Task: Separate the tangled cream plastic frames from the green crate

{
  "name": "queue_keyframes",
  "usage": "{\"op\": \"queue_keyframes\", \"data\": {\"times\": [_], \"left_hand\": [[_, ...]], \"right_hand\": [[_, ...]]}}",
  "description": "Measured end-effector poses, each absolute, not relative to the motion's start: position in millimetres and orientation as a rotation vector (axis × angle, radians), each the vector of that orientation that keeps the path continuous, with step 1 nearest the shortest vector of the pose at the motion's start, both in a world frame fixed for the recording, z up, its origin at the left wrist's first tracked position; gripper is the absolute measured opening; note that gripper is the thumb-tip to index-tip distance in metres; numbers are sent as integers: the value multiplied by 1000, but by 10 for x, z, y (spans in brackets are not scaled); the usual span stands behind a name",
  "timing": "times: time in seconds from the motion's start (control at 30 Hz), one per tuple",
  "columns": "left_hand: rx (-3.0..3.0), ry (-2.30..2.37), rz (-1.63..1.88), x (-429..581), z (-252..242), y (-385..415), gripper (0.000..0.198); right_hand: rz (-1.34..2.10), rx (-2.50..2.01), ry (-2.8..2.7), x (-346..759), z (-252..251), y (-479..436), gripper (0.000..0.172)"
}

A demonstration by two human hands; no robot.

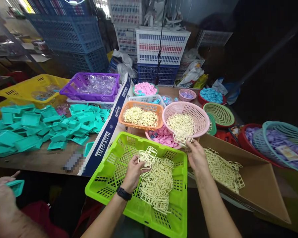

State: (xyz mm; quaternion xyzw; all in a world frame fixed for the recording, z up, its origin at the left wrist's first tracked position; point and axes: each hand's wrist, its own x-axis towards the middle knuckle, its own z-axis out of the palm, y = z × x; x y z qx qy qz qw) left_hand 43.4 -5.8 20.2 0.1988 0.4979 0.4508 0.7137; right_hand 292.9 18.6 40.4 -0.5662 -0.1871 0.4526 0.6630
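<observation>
My left hand point(134, 172), a dark band on its wrist, pinches a cream plastic frame of small moulded parts point(147, 157) above the lime-green basket point(101, 188). A heap of similar cream frames point(157, 185) fills the basket's right half. My right hand point(195, 155) grips other cream frames point(181, 138) at the front rim of the pink round basket point(205, 117). Inside that pink basket lie small cream pieces point(181, 124). An orange basket point(123, 120) with more cream parts stands to its left.
A cardboard box point(265, 188) of cream frames stands at right. Teal plastic trays point(39, 129) are piled at left behind a cardboard divider point(106, 132). Another person's hand point(2, 188) holds a teal piece point(16, 187) at lower left. Stacked crates point(161, 46) stand behind.
</observation>
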Motion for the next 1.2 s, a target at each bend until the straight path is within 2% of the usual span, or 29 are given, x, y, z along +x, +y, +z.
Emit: {"op": "queue_keyframes", "data": {"times": [0.2, 0.4, 0.63, 0.73, 0.8, 0.83, 0.93, 1.07, 1.2], "left_hand": [[472, 1050, 1010, 511, 295, -10, 47], [490, 999, 988, 539, 312, -22, 46], [570, 946, 867, 508, 273, -12, 51], [799, 1030, 887, 483, 240, 37, 31], [1231, 1082, 915, 486, 246, 83, 12], [1482, 1047, 888, 497, 262, 107, 10], [1996, 658, 676, 557, 336, 173, 20], [2219, 159, 594, 634, 422, 227, 32], [2144, 160, 456, 656, 454, 255, 35]], "right_hand": [[786, -1310, -384, 3128, 565, 526, 62], [1411, -1423, -636, 2596, 526, 56, 57], [1353, -1379, -573, 2296, 249, -44, 57], [1294, -1338, -445, 2454, 302, -131, 56], [1284, -1315, -346, 2593, 350, -230, 56], [1278, -1310, -300, 2664, 368, -284, 56], [1236, -1339, -192, 2853, 385, -437, 60], [1210, -1393, -127, 2984, 373, -592, 60], [1191, -1401, -67, 3000, 374, -686, 62]]}}
